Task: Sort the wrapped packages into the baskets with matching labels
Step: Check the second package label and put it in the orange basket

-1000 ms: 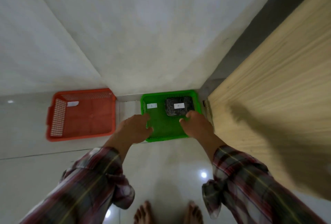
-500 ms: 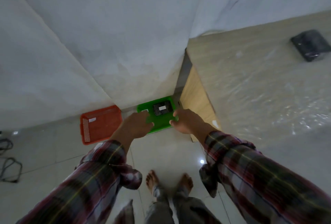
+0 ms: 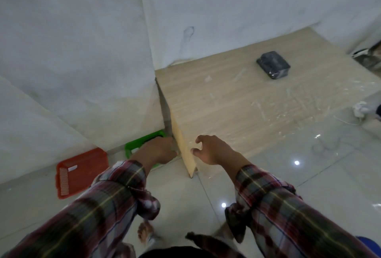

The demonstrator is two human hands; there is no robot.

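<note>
Compared with 0.5 s ago, the view has lifted and swung right, so the wooden counter (image 3: pixel 237 101) now fills the middle of the frame and its top shows nearly whole. The right hand (image 3: pixel 212 150) has left the green basket (image 3: pixel 142 140); it now hangs over the counter's near corner with its fingers (image 3: pixel 201 139) loosely curled and spread, holding nothing. The left hand (image 3: pixel 156 151) stays lower, in front of the green basket, and covers most of it, so only the basket's far rim and left end show beyond the fingers; whether those fingers are spread or closed cannot be told, since they are blurred and turned away. The package that was visible inside the green basket earlier is now hidden behind the left hand. The orange basket (image 3: pixel 82 172) sits on the floor (image 3: pixel 329 165) to the left of the left hand, apart from the green one, with a white label near its far left corner. 1 dark wrapped package (image 3: pixel 273 64) lies flat on the counter well beyond and to the right of the right fingers, closer in frame than before. Both plaid sleeves (image 3: pixel 278 206) reach in from the bottom edge, and a bare foot (image 3: pixel 145 232) shows between them.
</note>
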